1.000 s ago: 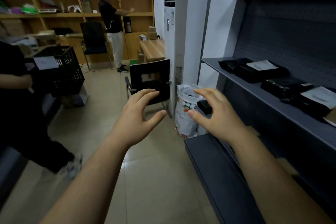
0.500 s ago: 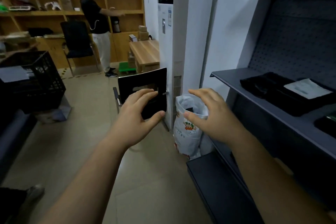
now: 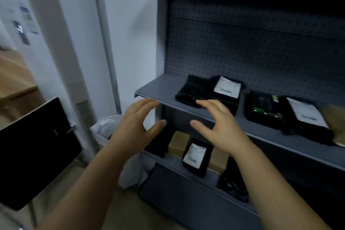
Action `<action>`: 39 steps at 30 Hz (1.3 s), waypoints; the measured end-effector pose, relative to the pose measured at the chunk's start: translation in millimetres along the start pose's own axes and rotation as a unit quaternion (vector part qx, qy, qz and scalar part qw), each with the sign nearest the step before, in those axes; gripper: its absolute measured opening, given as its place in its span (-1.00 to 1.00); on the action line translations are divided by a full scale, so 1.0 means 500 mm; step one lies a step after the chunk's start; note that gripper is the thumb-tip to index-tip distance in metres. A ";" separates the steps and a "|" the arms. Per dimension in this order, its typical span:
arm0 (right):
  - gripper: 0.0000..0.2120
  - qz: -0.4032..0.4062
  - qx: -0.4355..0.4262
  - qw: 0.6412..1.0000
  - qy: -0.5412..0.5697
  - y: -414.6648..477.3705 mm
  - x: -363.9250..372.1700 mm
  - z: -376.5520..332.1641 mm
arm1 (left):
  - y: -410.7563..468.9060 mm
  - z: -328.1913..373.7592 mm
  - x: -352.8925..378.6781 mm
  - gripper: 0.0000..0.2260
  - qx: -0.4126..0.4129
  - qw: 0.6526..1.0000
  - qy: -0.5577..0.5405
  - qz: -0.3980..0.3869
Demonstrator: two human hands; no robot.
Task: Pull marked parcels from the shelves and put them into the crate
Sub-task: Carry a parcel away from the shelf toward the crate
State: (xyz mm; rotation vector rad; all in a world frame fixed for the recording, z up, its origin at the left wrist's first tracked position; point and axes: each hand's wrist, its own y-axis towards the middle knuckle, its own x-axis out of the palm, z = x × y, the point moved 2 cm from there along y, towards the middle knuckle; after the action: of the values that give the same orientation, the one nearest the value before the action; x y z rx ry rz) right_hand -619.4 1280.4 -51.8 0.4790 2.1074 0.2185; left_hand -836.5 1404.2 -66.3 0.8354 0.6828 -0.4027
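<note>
I face a grey metal shelf unit [image 3: 155,87]. On its upper shelf lie black parcels: a plain one [image 3: 192,89], one with a white label [image 3: 226,87], one with green marks [image 3: 263,107] and a second labelled one [image 3: 306,115]. The lower shelf holds a labelled black parcel [image 3: 196,155] between two brown boxes [image 3: 178,143]. My left hand [image 3: 134,127] and my right hand [image 3: 218,127] hover open, fingers spread, in front of the upper shelf's edge, holding nothing. The crate is out of view.
A black chair back [image 3: 35,147] stands at the left. A white bag [image 3: 104,129] sits on the floor by the shelf's left end, beside a white tall appliance [image 3: 61,43]. A wooden table [image 3: 13,78] shows at far left.
My view has swung right, from the room toward the shelf unit. Both empty hands came along and now hover at the upper shelf's front edge. The crate and the other person left the view.
</note>
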 end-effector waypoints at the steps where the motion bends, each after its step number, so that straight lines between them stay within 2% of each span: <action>1: -0.34 0.015 0.016 1.000 -0.007 0.009 -0.007 0.015 | 0.026 -0.011 0.023 -0.43 0.016 1.000 -0.006 -0.008; 9: -0.41 0.063 0.079 0.995 -0.022 0.110 0.020 0.123 | 0.196 -0.071 0.148 -0.39 0.056 0.995 -0.032 -0.081; 13: -0.46 0.084 0.086 0.992 -0.025 0.184 0.050 0.141 | 0.280 -0.119 0.171 -0.40 0.082 0.993 -0.031 -0.083; 17: -0.49 0.081 0.115 0.987 -0.075 0.224 0.081 0.156 | 0.330 -0.149 0.223 -0.39 0.088 0.988 -0.056 -0.117; 21: -0.52 0.110 0.135 0.974 -0.145 0.254 0.110 0.162 | 0.381 -0.180 0.291 -0.36 0.053 0.980 -0.052 -0.182; 25: -0.55 0.123 0.168 0.963 -0.173 0.274 0.144 0.152 | 0.401 -0.209 0.334 -0.53 0.030 0.970 -0.065 -0.232; 28: -0.55 0.123 0.186 0.957 -0.185 0.290 0.169 0.144 | 0.407 -0.228 0.332 -0.61 0.034 0.972 -0.100 -0.211; 34: -0.55 0.126 0.219 0.947 -0.200 0.319 0.196 0.136 | 0.407 -0.253 0.317 -0.63 0.045 0.969 -0.147 -0.193; 39: -0.65 0.185 0.221 0.950 -0.122 0.336 0.196 0.137 | 0.423 -0.253 0.291 -0.58 -0.005 0.963 -0.227 -0.144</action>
State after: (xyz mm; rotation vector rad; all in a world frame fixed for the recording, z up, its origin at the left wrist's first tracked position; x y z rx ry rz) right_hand -567.9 1471.7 -108.1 1.1142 1.8047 -0.1042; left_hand -660.1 1624.3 -113.5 0.6024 0.3743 -0.8252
